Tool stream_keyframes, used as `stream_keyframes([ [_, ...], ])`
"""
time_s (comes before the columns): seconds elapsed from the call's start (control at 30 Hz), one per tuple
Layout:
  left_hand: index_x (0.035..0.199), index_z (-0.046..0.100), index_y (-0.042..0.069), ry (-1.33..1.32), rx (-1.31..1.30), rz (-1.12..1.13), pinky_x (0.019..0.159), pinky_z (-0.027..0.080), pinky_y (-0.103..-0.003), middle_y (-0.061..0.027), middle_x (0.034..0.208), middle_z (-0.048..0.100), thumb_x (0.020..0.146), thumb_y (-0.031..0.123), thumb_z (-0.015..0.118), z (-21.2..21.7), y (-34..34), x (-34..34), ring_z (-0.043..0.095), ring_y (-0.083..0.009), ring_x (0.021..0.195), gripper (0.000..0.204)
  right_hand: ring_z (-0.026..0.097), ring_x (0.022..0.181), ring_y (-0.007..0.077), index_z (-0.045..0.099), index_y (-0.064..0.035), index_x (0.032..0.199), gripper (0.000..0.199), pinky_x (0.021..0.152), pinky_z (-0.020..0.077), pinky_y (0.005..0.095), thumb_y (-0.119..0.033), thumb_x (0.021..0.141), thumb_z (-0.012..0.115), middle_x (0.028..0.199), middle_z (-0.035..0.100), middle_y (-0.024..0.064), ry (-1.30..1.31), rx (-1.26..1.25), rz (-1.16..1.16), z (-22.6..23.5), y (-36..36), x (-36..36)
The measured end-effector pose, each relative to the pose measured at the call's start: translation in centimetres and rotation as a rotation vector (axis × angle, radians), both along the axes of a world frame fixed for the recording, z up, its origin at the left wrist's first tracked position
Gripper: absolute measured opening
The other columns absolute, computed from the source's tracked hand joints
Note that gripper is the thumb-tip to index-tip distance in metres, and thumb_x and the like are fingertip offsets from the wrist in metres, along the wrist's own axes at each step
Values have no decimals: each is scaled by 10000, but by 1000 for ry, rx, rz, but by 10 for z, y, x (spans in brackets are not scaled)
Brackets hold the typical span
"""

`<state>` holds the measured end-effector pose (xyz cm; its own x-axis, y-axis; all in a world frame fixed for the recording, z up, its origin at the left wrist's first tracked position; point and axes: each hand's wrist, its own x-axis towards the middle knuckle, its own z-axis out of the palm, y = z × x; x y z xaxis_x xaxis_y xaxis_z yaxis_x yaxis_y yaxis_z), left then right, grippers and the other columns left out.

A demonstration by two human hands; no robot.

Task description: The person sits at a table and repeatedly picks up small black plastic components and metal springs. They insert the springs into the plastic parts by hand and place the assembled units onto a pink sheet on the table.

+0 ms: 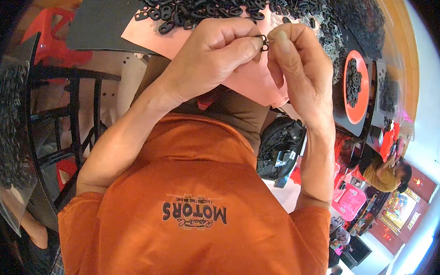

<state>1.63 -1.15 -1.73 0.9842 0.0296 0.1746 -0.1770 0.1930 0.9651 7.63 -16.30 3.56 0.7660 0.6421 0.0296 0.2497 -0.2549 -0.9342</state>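
Observation:
My left hand (215,55) is closed, pinching a small black plastic cord lock piece (264,46) with holes in it. Facing it, the thumb and forefinger of my right hand (303,67) are pressed together on a tiny metal spring (271,41), whose end meets or nearly meets the black piece. Both hands are held over a pink sheet (148,36). Just beyond them lies a heap of loose black cord lock pieces (202,2). Beside my right hand is a heap of silvery springs (334,41), partly hidden by the hand.
A red plate (348,112) holding black pieces stands at the right. Another dark heap (363,20) lies at the far right. On the left are a red stool (56,42) and a black chair frame (72,105). Another person (384,178) sits farther off at right.

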Motion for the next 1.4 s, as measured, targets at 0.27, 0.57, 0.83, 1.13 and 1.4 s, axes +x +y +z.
stream_keyframes([
  [0.27,806,554,54,33,-3,-82,537,333,-178,73,659,454,895,185,474,-1,4,0,405,-14,608,178,487,622,110,524,6,905,102,554,413,249,-94,886,527,705,517,56,-135,-73,45,-5,-1,4],
  [0.57,860,541,22,12,141,-169,544,337,-197,64,694,434,905,146,455,-6,5,1,387,-29,634,157,509,661,208,499,14,865,66,615,422,296,-52,876,498,735,484,122,-265,-120,98,-10,-5,3],
  [0.83,823,526,21,-7,163,-163,516,333,-211,47,643,408,904,145,453,-3,7,-3,382,-35,604,165,492,604,254,501,5,835,43,571,414,319,-28,861,508,696,452,119,-360,-161,128,-5,-3,1],
  [1.13,791,519,8,-87,129,-66,461,323,-245,-1,585,414,870,139,481,-5,5,-2,390,-60,522,157,508,644,291,533,9,870,57,587,433,345,-14,820,547,719,462,120,-461,-121,224,-6,-2,7],
  [1.4,652,447,-11,14,43,-71,416,302,-298,-74,498,380,783,88,494,1,7,-5,362,-83,451,171,510,607,302,530,12,835,41,545,418,361,9,805,558,682,461,128,-482,-145,246,-3,2,2],
])
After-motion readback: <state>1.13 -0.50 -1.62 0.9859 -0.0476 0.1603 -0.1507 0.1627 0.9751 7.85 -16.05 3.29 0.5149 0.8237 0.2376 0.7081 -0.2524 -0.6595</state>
